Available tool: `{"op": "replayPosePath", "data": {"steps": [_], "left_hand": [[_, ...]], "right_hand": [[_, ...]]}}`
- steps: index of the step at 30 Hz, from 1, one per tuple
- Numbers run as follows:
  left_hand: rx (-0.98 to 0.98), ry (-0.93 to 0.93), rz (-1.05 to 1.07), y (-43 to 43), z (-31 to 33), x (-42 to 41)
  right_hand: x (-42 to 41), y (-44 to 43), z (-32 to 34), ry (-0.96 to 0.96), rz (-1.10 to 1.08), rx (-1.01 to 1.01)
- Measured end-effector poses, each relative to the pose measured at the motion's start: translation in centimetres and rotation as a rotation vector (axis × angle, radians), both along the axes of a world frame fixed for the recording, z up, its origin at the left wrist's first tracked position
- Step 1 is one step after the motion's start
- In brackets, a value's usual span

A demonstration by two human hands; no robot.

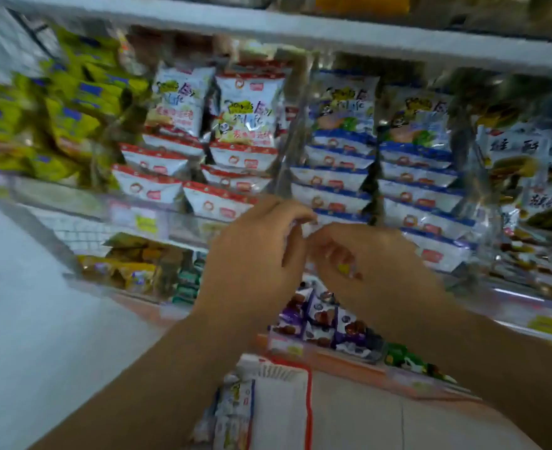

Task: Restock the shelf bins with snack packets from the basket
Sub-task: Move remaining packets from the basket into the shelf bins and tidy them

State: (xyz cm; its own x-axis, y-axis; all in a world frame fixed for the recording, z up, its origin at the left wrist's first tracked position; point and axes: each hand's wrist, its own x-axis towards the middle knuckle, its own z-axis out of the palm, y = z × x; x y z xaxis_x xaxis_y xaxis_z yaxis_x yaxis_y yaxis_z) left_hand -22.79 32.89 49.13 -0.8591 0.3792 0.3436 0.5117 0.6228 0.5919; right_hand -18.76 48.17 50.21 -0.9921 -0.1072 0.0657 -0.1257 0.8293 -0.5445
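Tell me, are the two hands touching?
Cannot tell. Head view: left hand and right hand come close at a packet, but blur hides any contact.

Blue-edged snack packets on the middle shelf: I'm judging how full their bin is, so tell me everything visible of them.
The blue-edged snack packets are glossy white pouches with a blue top band and a small red logo. They stand in two columns, row behind row, rising toward the back, where the rearmost show cartoon lettering. Two clear dividers flank them. The left hand and right hand meet at the left column's front packet; blur hides the grip.
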Motion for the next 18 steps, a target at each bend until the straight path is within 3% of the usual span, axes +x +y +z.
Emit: {"op": "replayPosePath", "data": {"steps": [5,11,18], "left_hand": [[-0.060,-0.199,0.238,-7.2,-5.3,6.1],[-0.284,-0.720,0.467,-14.7,-14.6,13.3],[-0.206,-0.979,0.566,-18.0,-23.4,18.5]], "right_hand": [[3.6,-6.2,-6.2,-0.225,0.161,0.009],[6.7,-10.5,-17.6,-0.611,0.202,0.028],[8.2,-11.2,-29.3,-0.880,0.112,0.155]]}}
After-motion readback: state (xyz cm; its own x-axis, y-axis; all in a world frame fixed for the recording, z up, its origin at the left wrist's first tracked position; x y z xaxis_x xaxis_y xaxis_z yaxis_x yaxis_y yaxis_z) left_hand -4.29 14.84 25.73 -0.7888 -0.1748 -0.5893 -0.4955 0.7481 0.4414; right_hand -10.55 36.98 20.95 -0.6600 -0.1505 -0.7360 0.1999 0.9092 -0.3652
